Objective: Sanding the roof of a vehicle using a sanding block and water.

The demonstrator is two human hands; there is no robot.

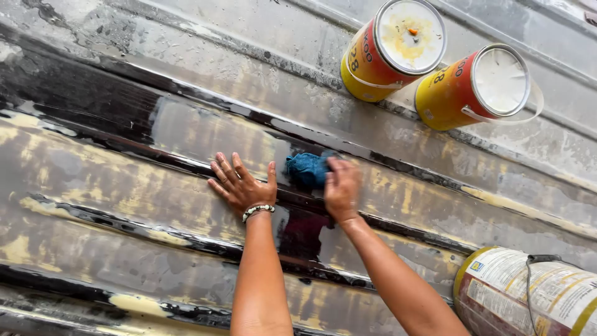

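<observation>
Evidently, right hand (342, 188) gripped blue cloth (306, 169) mid-frame, left hand (239, 183) lay splayed, empty; ridged panel (124, 155) gleamed wet centrally, yellow-streaked elsewhere.

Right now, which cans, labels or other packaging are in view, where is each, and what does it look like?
Left paint can: top centre, round, orange-yellow wall, yellow-stained white lid.
Right paint can: beside it, orange-yellow wall, clean white lid, pale handle.
Large can: bottom right corner, on its side, whitish printed label, yellow rim, wire handle.

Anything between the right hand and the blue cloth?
Nothing visible. The right hand already presses the blue cloth against the wet ribbed metal sheet. The left hand lies flat beside it, apart; the paint cans stand well clear.
</observation>
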